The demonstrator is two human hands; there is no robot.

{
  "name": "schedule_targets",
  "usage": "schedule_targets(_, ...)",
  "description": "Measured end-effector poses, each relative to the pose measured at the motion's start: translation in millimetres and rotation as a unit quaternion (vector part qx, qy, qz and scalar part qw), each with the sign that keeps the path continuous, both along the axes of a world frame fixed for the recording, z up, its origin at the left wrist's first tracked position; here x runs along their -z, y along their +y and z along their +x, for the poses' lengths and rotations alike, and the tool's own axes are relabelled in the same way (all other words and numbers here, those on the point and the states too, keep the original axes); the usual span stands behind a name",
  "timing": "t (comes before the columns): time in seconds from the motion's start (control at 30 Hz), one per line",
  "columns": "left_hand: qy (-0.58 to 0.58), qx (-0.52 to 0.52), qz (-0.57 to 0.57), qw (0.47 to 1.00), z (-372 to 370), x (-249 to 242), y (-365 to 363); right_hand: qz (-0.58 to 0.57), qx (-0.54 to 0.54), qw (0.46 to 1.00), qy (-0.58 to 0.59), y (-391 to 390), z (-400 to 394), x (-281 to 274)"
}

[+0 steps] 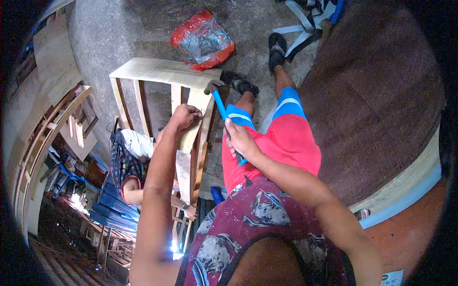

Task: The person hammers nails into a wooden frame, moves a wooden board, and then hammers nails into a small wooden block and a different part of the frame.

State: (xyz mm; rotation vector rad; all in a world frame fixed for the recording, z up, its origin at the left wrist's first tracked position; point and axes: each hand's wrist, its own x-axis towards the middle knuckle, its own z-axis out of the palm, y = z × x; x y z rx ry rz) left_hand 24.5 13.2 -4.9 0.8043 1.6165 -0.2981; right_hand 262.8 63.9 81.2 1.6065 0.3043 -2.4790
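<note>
My right hand (241, 140) is wrapped round the blue handle of a hammer (219, 101). The hammer's dark head (214, 86) is over the edge of a pale wooden frame (193, 98), close to its corner. Resting on a board of that frame is my left hand (185, 117), its fingers pinched together. Anything between those fingertips is too small to make out. Slats run across the frame, and a wide plywood strip (157, 70) covers its far side.
Beside the frame at left is another person, whose hand (190, 212) touches its lower part. A red and clear plastic bag (202, 40) lies on the concrete floor (129, 28). Brown fabric (377, 100) spreads at right. Webbing straps (305, 24) lie at the top. More wooden frames (43, 128) stand at left.
</note>
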Motion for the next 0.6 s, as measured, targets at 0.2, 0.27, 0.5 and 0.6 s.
schedule_targets(0.2,-0.014,0.017,0.009,1.0,-1.6,0.5,-2.3,-0.01,-0.017,1.0,0.013,-14.8,4.3,7.2)
schedule_targets(0.27,-0.011,-0.007,-0.01,1.0,-2.0,-1.0,-2.2,-0.096,-0.048,0.994,0.027,-11.7,4.1,9.6)
schedule_targets(0.5,-0.011,-0.011,-0.021,1.0,-0.3,-4.3,-0.1,0.037,0.076,0.996,-0.005,3.1,-0.8,-9.3)
schedule_targets(0.6,-0.002,-0.006,-0.024,1.0,-1.9,-1.0,0.9,0.01,-0.021,1.0,0.002,-19.7,-0.7,1.2)
